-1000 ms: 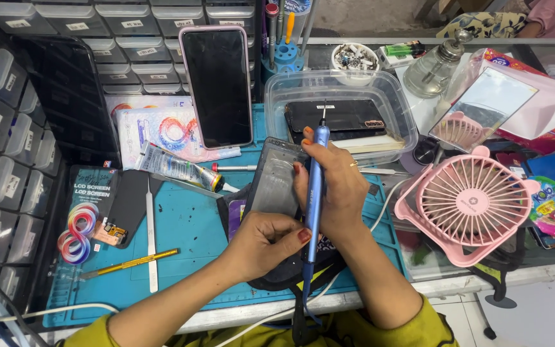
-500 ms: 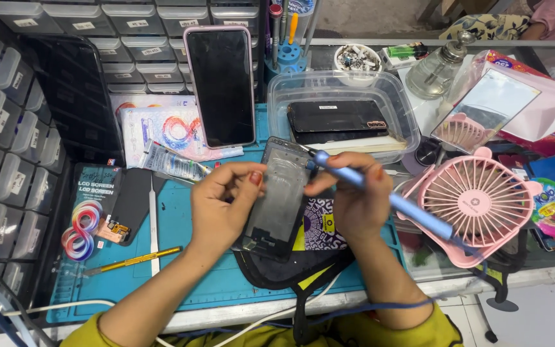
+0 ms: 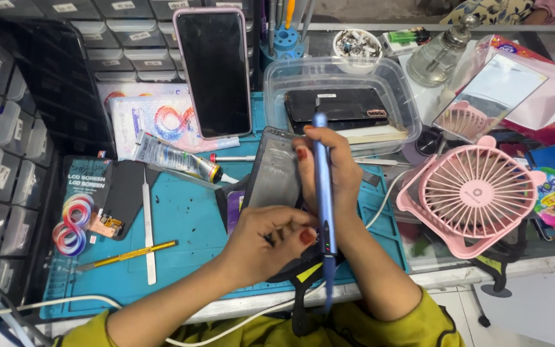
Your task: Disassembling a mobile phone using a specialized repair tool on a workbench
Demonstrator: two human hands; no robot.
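1. Half a second ago the left hand was raised and held the grey phone frame by its left edge. Now it has come down to the lower end of the frame, fingers curled together and pinching there.
2. The blue pen-shaped tool has turned. Before, it pointed out to the right, toward the pink fan. Now it stands almost upright in the view, with its tip near the upper right corner of the frame.
3. The right hand is closed around this tool, and its fingers also press on the right edge of the frame.
4. The frame itself has moved little: it is above the blue work mat, tilted, between both hands, just in front of the clear plastic box.
5. My judgement: the change of grip means the frame is now steadied from below, so the tool can work along its right edge.
6. The tweezers and the glue tube lie untouched on the mat.
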